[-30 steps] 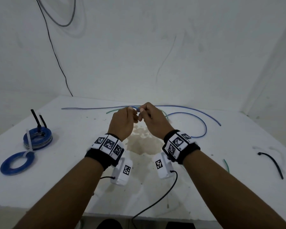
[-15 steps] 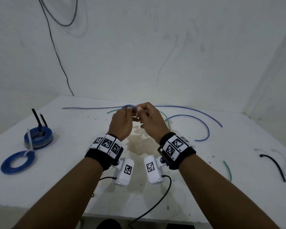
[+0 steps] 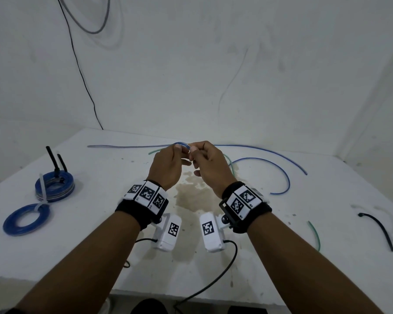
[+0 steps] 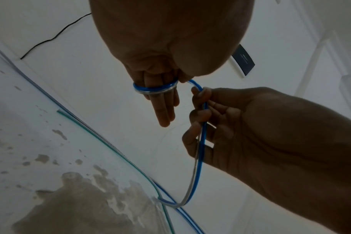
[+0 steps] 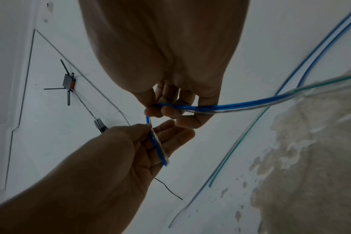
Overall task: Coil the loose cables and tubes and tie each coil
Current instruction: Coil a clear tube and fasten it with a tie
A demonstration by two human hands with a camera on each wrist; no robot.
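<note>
Left wrist: thin blue plastic tube (image 4: 154,90) looped round straight fingers of left hand (image 4: 166,47), thumb-pinned; right hand (image 4: 234,126) pinching it.

A: What sits at 12 o'clock?
B: A brown stain (image 3: 192,197) on the white table (image 3: 281,264).
A: And on the wall (image 3: 213,87)?
B: A thin black wire (image 3: 82,74) runs down at 11 o'clock to the table's far edge. A grey loop (image 3: 93,32) hangs beside its top.
</note>
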